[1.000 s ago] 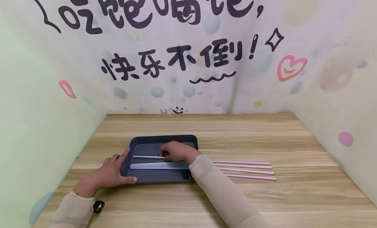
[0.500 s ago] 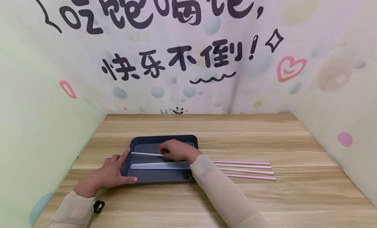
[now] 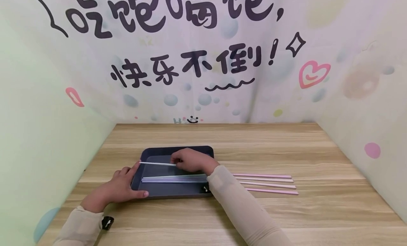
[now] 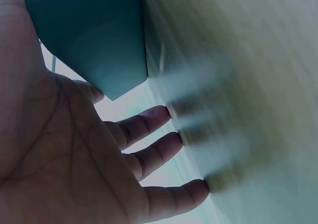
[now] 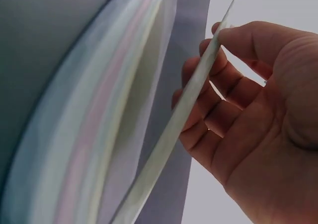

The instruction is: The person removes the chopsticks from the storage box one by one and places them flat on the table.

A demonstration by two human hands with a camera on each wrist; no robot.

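Observation:
With thumb and fingertips my right hand (image 3: 192, 160) pinches one thin pale chopstick (image 3: 155, 163) above the dark tray (image 3: 175, 195). The right wrist view shows this chopstick (image 5: 171, 117) slanting past the fingers. Its left tip is at the tray's left rim, close to my left index finger. Beneath the right hand, several chopsticks (image 3: 171, 179) lie side by side across the tray, partly hidden by the right sleeve. My left hand (image 3: 119, 186) rests against the tray's left end, fingers spread and thumb at the front corner. In the left wrist view the tray's corner (image 4: 94, 45) sits beside the palm.
The pinkish ends (image 3: 273, 191) of the chopsticks stick out past the tray's right side, over the wooden table (image 3: 318, 214). A printed cloth wall (image 3: 190, 97) stands behind the table, with pale walls at both sides.
The pinched chopstick has shifted toward the tray's back and slightly left, away from the other chopsticks. My right hand has moved slightly the same way. My left hand stays at the tray.

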